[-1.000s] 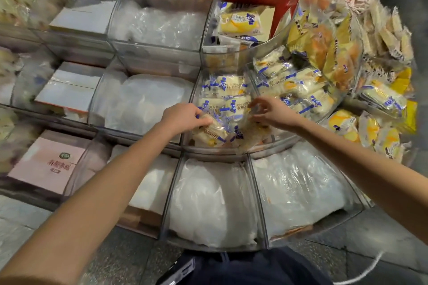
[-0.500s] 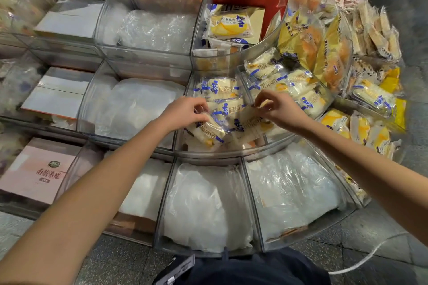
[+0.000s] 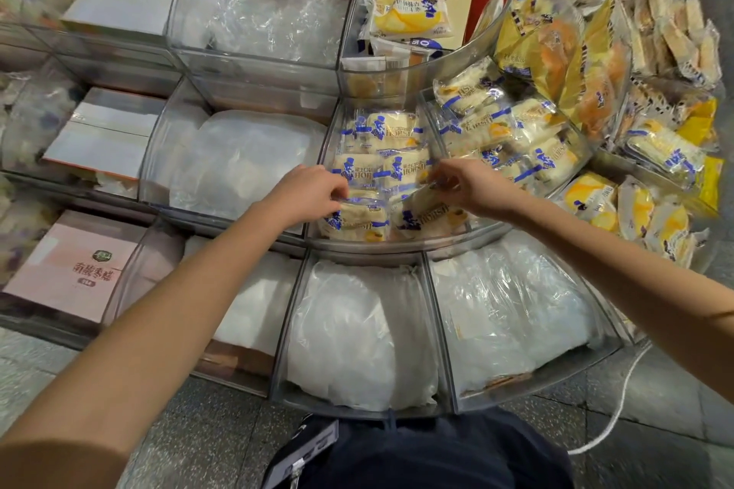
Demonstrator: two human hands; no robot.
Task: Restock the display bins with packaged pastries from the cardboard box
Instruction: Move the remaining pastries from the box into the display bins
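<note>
Both my hands are inside a clear middle-tier display bin [image 3: 405, 244] that holds several white pastry packets with blue print. My left hand [image 3: 306, 193] pinches the top edge of the front-left packet [image 3: 357, 220]. My right hand [image 3: 468, 187] pinches the upper end of the front-right packet [image 3: 429, 216], which lies tilted against the bin's front wall. More of the same packets [image 3: 381, 131] lie flat behind them. No cardboard box of stock is in sight.
The bin to the right [image 3: 516, 135] is heaped with the same packets. Yellow pastry packets [image 3: 595, 206] spill at far right. Lower bins [image 3: 357, 333] hold white plastic bags. Pink and white boxes [image 3: 75, 266] fill bins at left. A white cord [image 3: 611, 421] lies on the floor.
Both hands stayed in the same bin, shifting the two front packets. The right packet now lies lower against the front wall. The camera tilted slightly.
</note>
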